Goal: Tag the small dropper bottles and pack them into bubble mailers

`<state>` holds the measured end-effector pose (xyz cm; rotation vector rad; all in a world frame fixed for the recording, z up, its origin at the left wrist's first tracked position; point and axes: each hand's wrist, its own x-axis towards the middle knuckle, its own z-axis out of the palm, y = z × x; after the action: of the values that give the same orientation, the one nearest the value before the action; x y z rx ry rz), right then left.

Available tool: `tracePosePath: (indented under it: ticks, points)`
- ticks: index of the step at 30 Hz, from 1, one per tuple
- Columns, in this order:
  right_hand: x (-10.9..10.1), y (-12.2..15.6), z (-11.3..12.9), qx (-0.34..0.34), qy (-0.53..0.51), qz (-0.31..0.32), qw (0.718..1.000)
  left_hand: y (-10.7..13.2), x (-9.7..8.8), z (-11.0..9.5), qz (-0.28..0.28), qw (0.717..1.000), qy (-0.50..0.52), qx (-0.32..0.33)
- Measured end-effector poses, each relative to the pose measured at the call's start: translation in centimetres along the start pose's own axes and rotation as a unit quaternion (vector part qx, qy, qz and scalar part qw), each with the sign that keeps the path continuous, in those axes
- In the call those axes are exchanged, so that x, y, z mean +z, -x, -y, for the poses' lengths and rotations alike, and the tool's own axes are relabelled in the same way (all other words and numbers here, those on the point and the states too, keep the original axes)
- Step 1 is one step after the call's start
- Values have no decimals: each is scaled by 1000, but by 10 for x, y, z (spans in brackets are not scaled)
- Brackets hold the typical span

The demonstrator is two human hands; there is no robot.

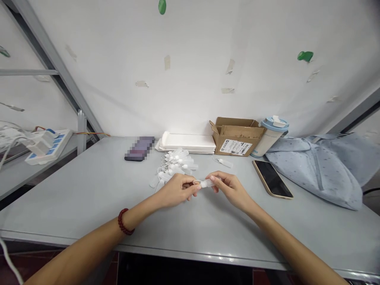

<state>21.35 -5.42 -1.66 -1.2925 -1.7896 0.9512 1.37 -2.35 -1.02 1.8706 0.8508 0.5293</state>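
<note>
We pinch a small translucent bottle (208, 183), left hand (178, 190) at its cap end, right hand (230, 187) on its body, likely to keep it steady; a pile of similar bottles (179, 161) lies beyond our left hand, seemingly for easy reach.

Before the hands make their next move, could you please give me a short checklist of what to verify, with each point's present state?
1. Left hand at one end of the held white item: ok.
2. Right hand gripping its other end: ok.
3. Narrow end fully fastened: cannot tell; fingers partly cover it.
4. Pile of similar items laid out separately: not ok; they overlap, cords bunched.
5. Single loose item gathered with the pile: not ok; it lies apart.
6. Black-screened phone clear of the right hand: ok.
</note>
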Motion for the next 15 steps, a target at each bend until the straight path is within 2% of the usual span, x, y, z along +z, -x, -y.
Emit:
tracePosePath:
  ticks: [3,6,10,15]
  points:
    - [-5,-5,-9,-17,21,-10,1000,-3,-16,1,-35,999,-26,-1]
    - [-14,-12,-28,-34,130,-72,988,-4,-41,1,-73,996,-57,-11]
    - [-28,-24,-60,-110,290,-120,943,4,-73,-4,-38,991,-127,-22]
    - [-38,-30,-86,-95,391,-129,906,10,-93,-5,-7,982,-175,-65]
